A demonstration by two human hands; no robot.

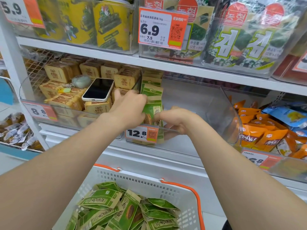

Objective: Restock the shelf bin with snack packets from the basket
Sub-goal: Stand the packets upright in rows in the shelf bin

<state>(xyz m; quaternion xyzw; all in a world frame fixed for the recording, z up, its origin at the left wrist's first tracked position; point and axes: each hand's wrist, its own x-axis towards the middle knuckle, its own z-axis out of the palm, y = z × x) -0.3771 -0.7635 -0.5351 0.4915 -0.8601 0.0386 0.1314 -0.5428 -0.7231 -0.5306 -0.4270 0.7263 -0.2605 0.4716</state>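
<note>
**Head view: both hands on a green packet in the clear bin**

The left hand (pixel 127 108) reaches into the clear shelf bin (pixel 224 112). Its fingers are curled narrowly round the left edge of the front packet (pixel 153 112), a green-and-tan snack packet standing upright. Behind those fingers, a row of packets (pixel 152 87) of the same kind stands along the bin's left wall.

The right hand (pixel 176 121) comes in from the other side. Its thumb tip meets the front packet's right edge and its other fingers are bent near the bin's front rim. Whether they pinch the packet cannot be told.

Just below both sets of fingers, an orange-and-white price tag (pixel 141 134) reading 12.8 hangs on the bin's front. Left of the left fingers, in the neighbouring bin, a phone (pixel 98 89) lies screen up on tan packets (pixel 66 103). Well to the right of the right fingers, orange packets (pixel 259 135) fill another bin. Above the fingers, on the next shelf up, stand seaweed packs (pixel 240 40).

Well below both hands, between the forearms, sits the white basket (pixel 149 180) with orange handles. It holds loose packets (pixel 124 208), green like the one at the fingers, heaped flat at all angles.
</note>
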